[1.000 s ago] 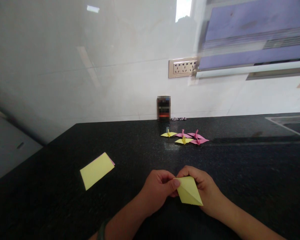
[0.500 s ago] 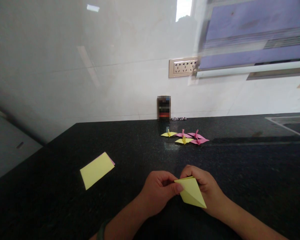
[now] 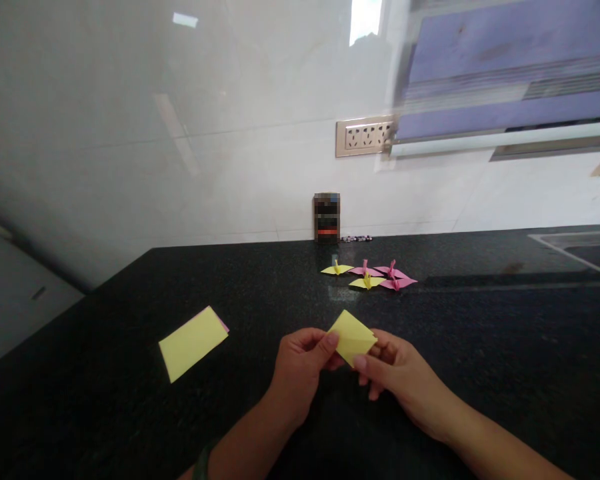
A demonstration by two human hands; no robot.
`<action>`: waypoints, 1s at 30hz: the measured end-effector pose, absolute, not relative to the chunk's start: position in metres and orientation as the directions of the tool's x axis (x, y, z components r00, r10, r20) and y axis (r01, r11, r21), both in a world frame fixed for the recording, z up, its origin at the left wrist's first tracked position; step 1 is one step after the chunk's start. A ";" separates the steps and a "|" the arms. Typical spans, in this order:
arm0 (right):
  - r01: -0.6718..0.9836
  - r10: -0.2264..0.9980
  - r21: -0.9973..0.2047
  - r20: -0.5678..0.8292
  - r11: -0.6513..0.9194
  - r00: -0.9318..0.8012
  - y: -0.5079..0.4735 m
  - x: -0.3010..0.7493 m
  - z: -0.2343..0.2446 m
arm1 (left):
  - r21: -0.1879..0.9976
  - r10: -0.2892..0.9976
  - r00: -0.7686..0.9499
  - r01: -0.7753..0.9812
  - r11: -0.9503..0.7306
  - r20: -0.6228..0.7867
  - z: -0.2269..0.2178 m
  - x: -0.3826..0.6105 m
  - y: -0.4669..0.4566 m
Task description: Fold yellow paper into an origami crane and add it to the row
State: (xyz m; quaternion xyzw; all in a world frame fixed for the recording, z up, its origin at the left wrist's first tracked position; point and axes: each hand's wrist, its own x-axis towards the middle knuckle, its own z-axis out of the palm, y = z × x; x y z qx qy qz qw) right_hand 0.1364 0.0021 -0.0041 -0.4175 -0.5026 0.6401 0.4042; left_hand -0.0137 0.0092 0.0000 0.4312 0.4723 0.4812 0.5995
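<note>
A folded piece of yellow origami paper [image 3: 353,335], roughly diamond-shaped, is held up between my hands over the dark counter. My left hand [image 3: 305,367] pinches its left corner, thumb on the near face and fingers behind. At its lower right edge, my right hand [image 3: 403,377] grips the paper between thumb and fingers; some of those fingers are hidden behind it. Beyond my hands stand several folded paper cranes, among them a yellow crane [image 3: 368,283] and a pink crane [image 3: 396,284].
Yellow paper sheets [image 3: 193,345] with a pink edge beneath lie to the left on the black counter [image 3: 105,400]. A dark blurred box [image 3: 327,219] leans by the wall beside a small beaded strand [image 3: 357,239]. A sink edge [image 3: 570,253] shows at right.
The yellow paper has been turned and lifted slightly away from me, its point no longer hanging down to the right. My right hand has shifted its thumb onto the near face.
</note>
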 end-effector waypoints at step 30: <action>-0.225 0.961 -0.956 -0.133 -0.189 -0.244 0.000 0.134 -0.006 | 0.975 0.896 0.386 0.078 0.206 -0.220 -0.007 -0.006 -0.002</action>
